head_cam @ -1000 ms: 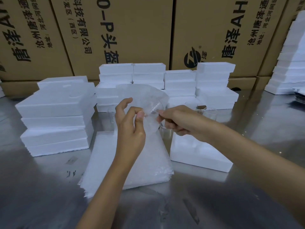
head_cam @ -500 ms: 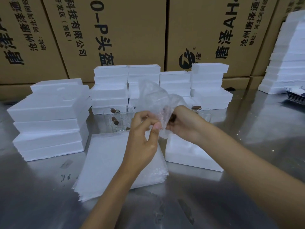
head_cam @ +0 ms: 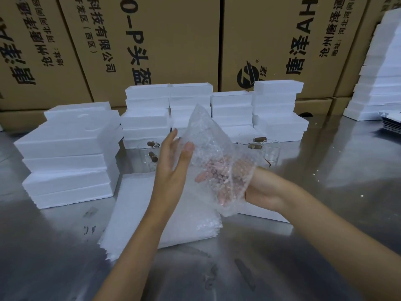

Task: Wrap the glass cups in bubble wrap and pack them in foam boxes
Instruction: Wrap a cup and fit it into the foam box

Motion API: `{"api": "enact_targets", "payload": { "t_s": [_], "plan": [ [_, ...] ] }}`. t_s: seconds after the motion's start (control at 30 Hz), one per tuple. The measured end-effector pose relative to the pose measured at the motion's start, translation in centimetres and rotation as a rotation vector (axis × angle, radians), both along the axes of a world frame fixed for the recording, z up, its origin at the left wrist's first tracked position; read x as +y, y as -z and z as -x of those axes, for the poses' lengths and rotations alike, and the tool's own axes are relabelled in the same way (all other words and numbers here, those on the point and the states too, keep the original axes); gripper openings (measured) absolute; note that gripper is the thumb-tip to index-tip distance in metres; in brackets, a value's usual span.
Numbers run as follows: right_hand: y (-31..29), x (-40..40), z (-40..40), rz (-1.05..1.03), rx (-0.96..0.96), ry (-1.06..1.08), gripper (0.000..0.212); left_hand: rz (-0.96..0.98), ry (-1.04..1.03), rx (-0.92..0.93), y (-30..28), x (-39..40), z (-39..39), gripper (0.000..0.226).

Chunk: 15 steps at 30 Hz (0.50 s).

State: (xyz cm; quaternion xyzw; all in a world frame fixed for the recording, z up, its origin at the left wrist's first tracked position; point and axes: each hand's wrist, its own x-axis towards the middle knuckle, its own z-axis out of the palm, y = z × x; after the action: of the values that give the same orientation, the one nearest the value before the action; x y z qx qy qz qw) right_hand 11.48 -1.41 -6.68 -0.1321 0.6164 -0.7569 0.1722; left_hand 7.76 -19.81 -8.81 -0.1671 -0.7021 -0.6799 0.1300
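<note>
A clear bubble wrap bag (head_cam: 208, 144) stands up over the middle of the table. My right hand (head_cam: 262, 187) is pushed into it from below, palm up, and its fingers show pink through the bubbles. My left hand (head_cam: 171, 168) lies flat against the bag's left side with straight fingers and the thumb on the wrap. Behind the hands stand small glass cups with corks, some on the left (head_cam: 145, 153) and some on the right (head_cam: 271, 152). A pile of bubble wrap bags (head_cam: 152, 213) lies under my left forearm. A white foam box (head_cam: 267, 215) sits beneath my right wrist.
White foam boxes are stacked at the left (head_cam: 65, 161), along the back (head_cam: 277, 109) and at the far right (head_cam: 379, 83). Large printed cardboard cartons (head_cam: 173, 40) wall off the back. The table (head_cam: 325, 213) is shiny metal.
Both hands were pinching the bag's mouth apart. Now my right hand has slid inside the bag and my left hand has let go and flattened against its side.
</note>
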Motion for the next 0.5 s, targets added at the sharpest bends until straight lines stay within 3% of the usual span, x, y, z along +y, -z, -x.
{"api": "enact_targets", "payload": {
  "t_s": [0.1,0.23,0.33,0.43,0.5],
  "plan": [
    [0.0,-0.1,-0.6,0.087,0.004,-0.007,0.024,-0.037,0.159,-0.082,0.5,0.5,-0.1,0.067],
    [0.2,-0.4,-0.9,0.022,0.004,0.071,0.023,-0.091,0.295,-0.152,0.9,1.2,-0.2,0.055],
    [-0.1,0.2,-1.3,-0.174,0.023,0.111,0.020,-0.182,0.385,-0.268,0.9,1.0,-0.1,0.080],
    [-1.0,1.3,-2.0,-0.319,0.048,0.089,0.047,-0.208,0.431,-0.345,0.8,0.6,0.1,0.101],
    [-1.8,1.3,-2.8,-0.368,0.105,0.098,0.034,-0.261,0.425,-0.374,0.8,0.7,0.1,0.110]
  ]
}}
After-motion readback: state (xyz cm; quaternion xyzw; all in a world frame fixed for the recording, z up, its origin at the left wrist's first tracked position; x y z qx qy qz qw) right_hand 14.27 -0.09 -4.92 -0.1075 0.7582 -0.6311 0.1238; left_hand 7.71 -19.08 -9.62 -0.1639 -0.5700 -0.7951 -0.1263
